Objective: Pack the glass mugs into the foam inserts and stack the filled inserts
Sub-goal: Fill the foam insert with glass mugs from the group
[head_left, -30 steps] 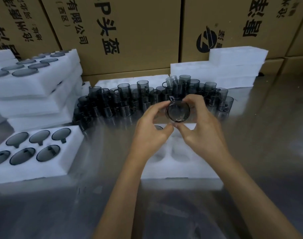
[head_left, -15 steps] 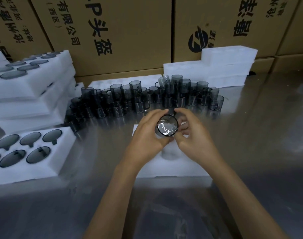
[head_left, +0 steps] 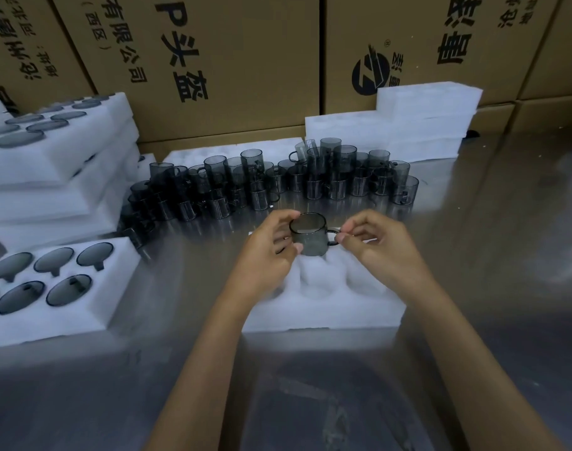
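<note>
A smoky grey glass mug (head_left: 309, 237) stands upright over the far middle of a white foam insert (head_left: 327, 307) with round pockets. My left hand (head_left: 268, 252) grips the mug's body from the left. My right hand (head_left: 379, 245) pinches its handle, which points right. Whether the mug's base sits in a pocket is hidden by my fingers. Behind, several more grey mugs (head_left: 278, 187) stand in a curved, partly stacked row on the steel table.
A filled foam insert (head_left: 50, 281) lies at the left, with a stack of filled inserts (head_left: 50, 164) behind it. More white foam inserts (head_left: 408, 122) are piled at the back right. Cardboard boxes (head_left: 229, 60) wall off the back. Bare steel table (head_left: 506, 255) stretches right.
The mug was tilted with its mouth toward me; it has turned upright and come down onto the insert. My right hand has shifted to the handle.
</note>
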### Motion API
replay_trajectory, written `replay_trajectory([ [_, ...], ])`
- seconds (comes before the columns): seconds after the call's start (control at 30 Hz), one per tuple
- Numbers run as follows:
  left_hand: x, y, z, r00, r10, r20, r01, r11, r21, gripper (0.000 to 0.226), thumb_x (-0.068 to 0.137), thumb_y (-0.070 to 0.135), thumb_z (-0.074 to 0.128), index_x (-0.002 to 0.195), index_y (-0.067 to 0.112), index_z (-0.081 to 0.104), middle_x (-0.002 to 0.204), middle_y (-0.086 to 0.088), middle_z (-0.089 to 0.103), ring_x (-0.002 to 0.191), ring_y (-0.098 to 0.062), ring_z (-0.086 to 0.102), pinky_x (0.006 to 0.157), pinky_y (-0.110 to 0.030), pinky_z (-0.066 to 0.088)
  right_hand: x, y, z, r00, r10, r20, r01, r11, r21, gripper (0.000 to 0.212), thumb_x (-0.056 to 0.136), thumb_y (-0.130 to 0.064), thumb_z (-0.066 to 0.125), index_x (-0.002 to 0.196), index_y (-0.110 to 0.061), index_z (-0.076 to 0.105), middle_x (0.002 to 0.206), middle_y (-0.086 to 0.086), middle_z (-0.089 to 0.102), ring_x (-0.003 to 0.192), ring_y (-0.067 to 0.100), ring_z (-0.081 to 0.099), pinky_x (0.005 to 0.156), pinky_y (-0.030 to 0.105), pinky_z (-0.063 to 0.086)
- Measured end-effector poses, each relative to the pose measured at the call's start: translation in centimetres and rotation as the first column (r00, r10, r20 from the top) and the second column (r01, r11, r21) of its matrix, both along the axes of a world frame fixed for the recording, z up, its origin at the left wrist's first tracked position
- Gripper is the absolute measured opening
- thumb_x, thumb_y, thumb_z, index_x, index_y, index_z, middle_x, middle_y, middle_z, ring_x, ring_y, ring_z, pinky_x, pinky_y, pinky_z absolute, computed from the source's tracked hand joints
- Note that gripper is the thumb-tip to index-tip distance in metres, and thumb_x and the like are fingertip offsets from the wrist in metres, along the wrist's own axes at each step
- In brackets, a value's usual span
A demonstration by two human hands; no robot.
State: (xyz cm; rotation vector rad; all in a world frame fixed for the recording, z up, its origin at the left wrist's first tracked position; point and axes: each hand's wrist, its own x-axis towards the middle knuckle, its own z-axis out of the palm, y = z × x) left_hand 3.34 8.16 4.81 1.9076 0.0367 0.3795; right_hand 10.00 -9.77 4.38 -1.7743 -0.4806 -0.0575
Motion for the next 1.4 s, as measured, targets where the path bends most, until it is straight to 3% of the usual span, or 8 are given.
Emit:
replay_trajectory([
  [0.33, -0.2, -0.1, 0.0, 1.0, -0.029, 0.001, 0.029, 0.997, 0.077, 0.058, 0.091, 0.005, 0.069, 0.141, 0.026, 0.048, 0.141, 0.013, 0.053, 0.129, 0.005, 0.047, 0.112, -0.019, 0.037, -0.5, -0.3, 0.1, 0.992, 0.13, -0.003, -0.129, 0.984, -0.119, 0.015, 0.086, -0.019, 0.077, 0.072, -0.017, 0.075, 0.064, -0.014, 0.067, 0.054, -0.006, 0.052, 0.055, 0.005, 0.035],
  [0.47, -0.3, -0.1, -0.1, 1.0, -0.019, 0.0, 0.019, 0.988, 0.154, 0.049, 0.097, 0.017, 0.064, 0.142, 0.026, 0.048, 0.144, 0.018, 0.051, 0.134, 0.008, 0.041, 0.117, -0.025, 0.032, -0.4, -0.3, 0.1, 0.994, 0.099, 0.043, -0.088, 0.972, -0.216, 0.006, 0.085, -0.022, 0.078, 0.084, -0.026, 0.073, 0.093, -0.013, 0.065, 0.092, 0.007, 0.054, 0.077, 0.021, 0.037],
  [0.6, -0.3, 0.0, -0.2, 1.0, 0.02, 0.006, -0.021, 0.971, 0.24, 0.048, 0.098, 0.024, 0.062, 0.143, 0.03, 0.046, 0.144, 0.022, 0.051, 0.135, 0.009, 0.038, 0.123, -0.039, 0.022, -0.5, -0.4, 0.1, 0.982, 0.108, 0.152, -0.04, 0.917, -0.397, 0.048, 0.09, -0.03, 0.072, 0.134, -0.042, 0.057, 0.14, -0.023, 0.047, 0.135, 0.006, 0.03, 0.111, 0.033, 0.02],
  [0.77, 0.2, -0.3, -1.1, 0.995, 0.059, -0.08, -0.012, 0.87, 0.492, 0.052, 0.101, 0.032, 0.053, 0.149, 0.029, 0.035, 0.15, 0.015, 0.046, 0.144, -0.004, 0.032, 0.124, -0.034, -0.003, 0.0, -0.2, -0.9, 0.984, 0.099, 0.149, 0.017, 0.777, -0.629, 0.047, 0.095, -0.044, 0.059, 0.141, -0.047, 0.05, 0.158, -0.024, 0.029, 0.146, 0.002, 0.009, 0.115, 0.037, -0.001],
  [1.0, 0.7, -0.5, -1.4, 0.986, 0.132, -0.1, -0.058, 0.843, 0.535, 0.051, 0.1, 0.035, 0.052, 0.148, 0.03, 0.037, 0.152, 0.015, 0.045, 0.144, -0.005, 0.032, 0.122, -0.03, -0.002, 0.2, -0.1, -1.3, 0.991, 0.088, 0.102, -0.004, 0.774, -0.634, 0.044, 0.095, -0.046, 0.054, 0.138, -0.051, 0.051, 0.159, -0.022, 0.029, 0.147, 0.002, 0.01, 0.117, 0.043, 0.002],
  [1.1, 0.7, -0.5, -1.4, 0.983, 0.154, -0.099, -0.082, 0.853, 0.515, 0.047, 0.098, 0.034, 0.056, 0.144, 0.031, 0.044, 0.146, 0.015, 0.051, 0.141, -0.009, 0.037, 0.122, -0.029, 0.0, 0.3, -0.4, -0.7, 0.993, 0.118, 0.029, -0.085, 0.841, -0.535, 0.039, 0.095, -0.035, 0.062, 0.133, -0.045, 0.058, 0.155, -0.021, 0.035, 0.148, 0.005, 0.017, 0.121, 0.043, 0.009],
  [1.23, 0.6, 0.0, -0.7, 0.989, 0.114, -0.099, -0.079, 0.95, 0.302, 0.038, 0.096, 0.025, 0.063, 0.133, 0.029, 0.056, 0.132, 0.015, 0.062, 0.13, -0.007, 0.05, 0.117, -0.039, 0.033, 0.8, -1.4, -0.1, 0.988, 0.078, -0.132, -0.087, 0.994, -0.067, 0.029, 0.093, -0.015, 0.067, 0.119, -0.028, 0.072, 0.142, -0.016, 0.053, 0.133, -0.001, 0.044, 0.096, 0.007, 0.034],
  [1.4, 1.3, 5.0, 0.0, 0.879, 0.471, 0.074, -0.476, 0.874, 0.096, 0.033, 0.093, 0.002, 0.053, 0.116, 0.02, 0.068, 0.111, 0.007, 0.07, 0.103, -0.008, 0.063, 0.1, -0.032, 0.05, 1.2, -1.4, -0.8, 0.913, -0.028, -0.408, 0.189, 0.913, 0.362, 0.02, 0.09, -0.018, 0.066, 0.105, -0.025, 0.077, 0.111, -0.006, 0.074, 0.099, 0.008, 0.069, 0.079, 0.02, 0.054],
])
